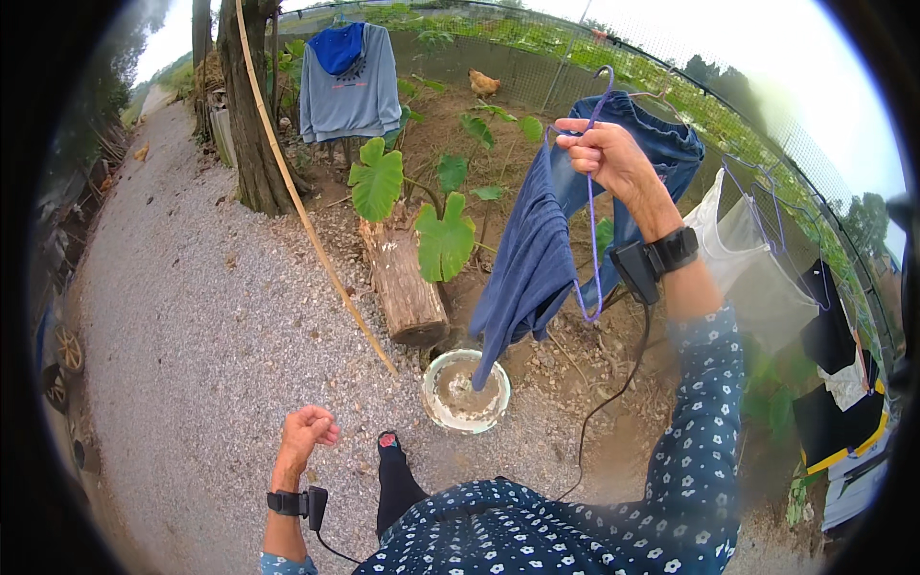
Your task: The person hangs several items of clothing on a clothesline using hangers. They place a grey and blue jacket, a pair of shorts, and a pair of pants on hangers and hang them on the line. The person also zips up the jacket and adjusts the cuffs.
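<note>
Raised at the upper right, my right hand [602, 152] grips a purple clothes hanger [594, 237]. A dark blue garment [523, 248] hangs from that hanger, its lower end tapering down in front of a white-rimmed basin [467, 418] on the ground. Just behind are blue jeans [627, 115] on another hanger; my hand and the garment hide part of them. My left hand [307, 430] is low over the gravel, fingers curled in, with nothing seen in it. Both wrists wear black strapped devices with cables.
A bamboo pole [302, 208] leans down past a tree trunk [251, 108]. Near it stand a cut log [404, 280] and large-leaved plants [444, 241]. A grey hoodie [352, 90] hangs behind. White garments [751, 251] hang at right. A chicken [484, 83] is by the mesh fence [532, 61].
</note>
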### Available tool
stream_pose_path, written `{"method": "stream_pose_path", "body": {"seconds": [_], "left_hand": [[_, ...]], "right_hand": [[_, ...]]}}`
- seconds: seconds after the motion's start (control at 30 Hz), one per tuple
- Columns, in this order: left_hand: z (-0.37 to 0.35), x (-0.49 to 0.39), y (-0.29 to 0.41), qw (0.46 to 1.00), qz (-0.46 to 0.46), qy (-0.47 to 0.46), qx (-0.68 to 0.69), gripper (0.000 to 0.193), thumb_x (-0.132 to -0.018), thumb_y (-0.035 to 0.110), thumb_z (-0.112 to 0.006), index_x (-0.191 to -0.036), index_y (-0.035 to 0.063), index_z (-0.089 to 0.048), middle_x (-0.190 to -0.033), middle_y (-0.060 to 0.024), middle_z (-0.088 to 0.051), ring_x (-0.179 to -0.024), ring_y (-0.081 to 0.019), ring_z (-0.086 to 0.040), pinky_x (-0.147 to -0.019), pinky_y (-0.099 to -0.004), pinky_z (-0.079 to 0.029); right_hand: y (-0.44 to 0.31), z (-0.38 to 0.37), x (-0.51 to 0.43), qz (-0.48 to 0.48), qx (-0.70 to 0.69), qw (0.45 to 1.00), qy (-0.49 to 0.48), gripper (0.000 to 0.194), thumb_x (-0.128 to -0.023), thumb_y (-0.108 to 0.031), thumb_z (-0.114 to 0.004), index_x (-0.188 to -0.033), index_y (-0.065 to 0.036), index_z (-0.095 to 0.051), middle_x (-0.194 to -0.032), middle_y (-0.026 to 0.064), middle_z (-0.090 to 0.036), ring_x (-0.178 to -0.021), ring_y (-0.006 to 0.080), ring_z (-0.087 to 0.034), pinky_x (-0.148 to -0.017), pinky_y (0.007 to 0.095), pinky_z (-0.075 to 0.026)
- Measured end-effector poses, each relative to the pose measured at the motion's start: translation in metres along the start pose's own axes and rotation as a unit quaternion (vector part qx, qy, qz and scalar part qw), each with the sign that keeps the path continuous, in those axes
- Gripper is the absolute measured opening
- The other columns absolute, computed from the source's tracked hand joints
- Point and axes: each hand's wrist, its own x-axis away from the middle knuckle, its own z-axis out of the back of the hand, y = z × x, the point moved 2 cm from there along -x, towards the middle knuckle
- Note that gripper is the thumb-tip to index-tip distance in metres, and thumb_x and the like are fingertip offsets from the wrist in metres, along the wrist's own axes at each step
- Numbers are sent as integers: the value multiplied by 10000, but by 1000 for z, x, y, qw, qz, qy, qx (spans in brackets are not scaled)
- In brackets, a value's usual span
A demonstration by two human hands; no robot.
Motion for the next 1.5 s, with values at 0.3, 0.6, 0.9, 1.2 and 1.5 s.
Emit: {"method": "stream_pose_path", "body": {"seconds": [0.3,0.6,0.9,1.2,1.5], "left_hand": [[97,-180,74,1000,16,-13,-12,112,-821,96,-561,-860,-7,-581,-715,-130,-638,-572,-183,-615,-522,-295,-525],[96,-296,114,995,49,-83,-20,101,-830,72,-554,-857,-23,-573,-721,-143,-642,-570,-178,-612,-518,-284,-525],[78,-370,155,996,67,-59,-20,99,-811,50,-546,-854,-36,-568,-714,-167,-636,-555,-205,-618,-504,-305,-532],[82,-438,171,992,94,-80,-14,108,-798,44,-545,-854,-47,-558,-716,-178,-630,-574,-221,-623,-510,-314,-537],[125,-557,192,982,121,-143,-16,116,-804,37,-540,-871,-55,-559,-716,-188,-628,-568,-241,-627,-513,-323,-545]], "right_hand": [[-36,2,-191,67,123,982,124,480,-828,82,-367,-1296,95,-263,-944,241,-585,-479,22,-281,-391,166,-269],[-58,40,-316,112,103,973,171,455,-764,104,-303,-1218,113,-278,-946,332,-573,-444,54,-307,-379,206,-252],[-86,92,-408,124,149,963,187,566,-777,90,-326,-1330,98,-204,-990,299,-573,-443,44,-271,-379,186,-265],[-85,135,-475,97,132,958,234,582,-749,119,-289,-1322,122,-190,-947,309,-573,-441,72,-359,-364,202,-261],[-58,166,-548,115,101,941,300,197,-808,62,-347,-642,-41,-370,-619,78,-399,-718,294,-653,-339,254,-189]]}}
